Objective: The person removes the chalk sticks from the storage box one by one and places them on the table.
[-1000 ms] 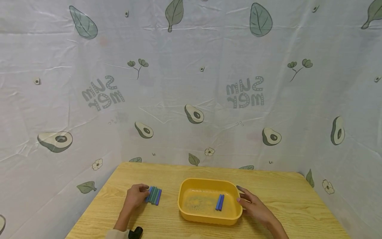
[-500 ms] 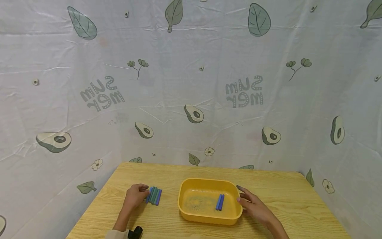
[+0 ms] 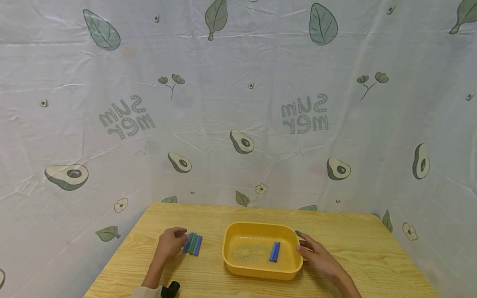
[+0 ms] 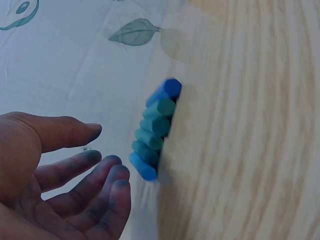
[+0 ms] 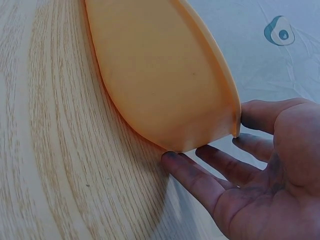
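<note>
A row of blue, green and violet chalk sticks (image 3: 193, 244) lies side by side on the table, left of the yellow plastic tub. My left hand (image 3: 170, 243) hovers at the row's left end and overlaps it in the head view. From the left wrist, a gap shows between the loosely bent fingers (image 4: 119, 200) and the chalk ends (image 4: 156, 126); nothing is in that hand. Two blue chalk sticks (image 3: 274, 252) rest inside the tub (image 3: 257, 274), towards its right. My right hand (image 3: 319, 260) grips the tub's right end, thumb at the rim, fingers (image 5: 192, 175) against the outer wall.
The pale wood table (image 3: 208, 273) meets a printed cloth (image 3: 208, 174) hung behind and at both sides. Bluish chalk dust marks the tub's floor. A black wrist device (image 3: 170, 289) sits by my left sleeve at the front.
My left hand has risen very slightly at the left end of the chalk row. My right hand and the tub have stayed in place.
</note>
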`<state>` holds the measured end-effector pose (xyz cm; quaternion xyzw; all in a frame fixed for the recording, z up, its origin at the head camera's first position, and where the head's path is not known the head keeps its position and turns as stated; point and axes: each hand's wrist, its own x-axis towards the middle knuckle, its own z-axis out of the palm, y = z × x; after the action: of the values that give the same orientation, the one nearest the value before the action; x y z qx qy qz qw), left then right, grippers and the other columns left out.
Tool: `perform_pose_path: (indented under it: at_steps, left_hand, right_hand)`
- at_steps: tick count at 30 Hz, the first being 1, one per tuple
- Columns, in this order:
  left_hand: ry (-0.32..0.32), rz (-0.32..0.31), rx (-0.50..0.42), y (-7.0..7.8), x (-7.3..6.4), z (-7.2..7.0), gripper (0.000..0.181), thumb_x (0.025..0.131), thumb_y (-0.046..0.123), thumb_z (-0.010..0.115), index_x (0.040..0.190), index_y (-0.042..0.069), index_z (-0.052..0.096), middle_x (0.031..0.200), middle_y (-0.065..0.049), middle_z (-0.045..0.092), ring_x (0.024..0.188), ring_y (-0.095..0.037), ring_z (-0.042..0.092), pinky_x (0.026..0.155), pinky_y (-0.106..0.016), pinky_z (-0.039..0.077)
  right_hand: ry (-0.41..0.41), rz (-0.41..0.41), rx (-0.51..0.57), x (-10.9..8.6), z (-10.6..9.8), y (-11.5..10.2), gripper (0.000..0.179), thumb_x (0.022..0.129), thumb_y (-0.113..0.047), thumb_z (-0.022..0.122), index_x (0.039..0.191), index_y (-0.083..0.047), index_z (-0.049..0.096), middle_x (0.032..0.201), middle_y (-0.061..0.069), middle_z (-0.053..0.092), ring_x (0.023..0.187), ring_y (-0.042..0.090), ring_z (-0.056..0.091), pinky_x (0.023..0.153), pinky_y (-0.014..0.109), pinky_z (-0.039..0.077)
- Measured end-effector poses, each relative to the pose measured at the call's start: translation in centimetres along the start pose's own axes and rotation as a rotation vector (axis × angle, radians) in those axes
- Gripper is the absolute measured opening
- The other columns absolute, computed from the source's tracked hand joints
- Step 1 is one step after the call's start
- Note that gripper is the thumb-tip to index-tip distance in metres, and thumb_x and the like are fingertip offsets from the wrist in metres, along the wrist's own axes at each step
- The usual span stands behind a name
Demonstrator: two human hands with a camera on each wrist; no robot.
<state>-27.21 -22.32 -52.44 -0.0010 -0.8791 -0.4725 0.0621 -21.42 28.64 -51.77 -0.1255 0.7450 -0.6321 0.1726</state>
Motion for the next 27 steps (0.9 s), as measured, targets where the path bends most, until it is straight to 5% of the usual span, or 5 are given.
perform_pose_path:
  at_steps: [12, 27]
  left_hand:
    - [0.013, 0.035, -0.015, 2.8, -0.4, 1.4, 0.041, 0.100, 0.015, 0.075, 0.134, -0.008, 0.070, 0.114, -0.020, 0.077, 0.111, -0.043, 0.073, 0.093, -0.056, 0.061]
    - [-0.053, 0.015, -0.206, 6.8, -0.4, 4.5, 0.043, 0.100, 0.015, 0.075, 0.136, -0.006, 0.069, 0.117, -0.022, 0.074, 0.100, -0.034, 0.077, 0.084, -0.045, 0.067]
  right_hand:
    - [0.008, 0.017, -0.002, 0.2, -0.4, 0.1, 0.078, 0.116, -0.025, 0.048, 0.168, 0.009, 0.000, 0.161, 0.050, 0.022, 0.140, 0.054, 0.055, 0.105, 0.053, 0.059]
    - [0.010, 0.009, -0.009, 0.2, -0.4, -0.3, 0.078, 0.116, -0.025, 0.048, 0.169, 0.008, 0.001, 0.162, 0.050, 0.020, 0.141, 0.056, 0.054, 0.105, 0.052, 0.060]
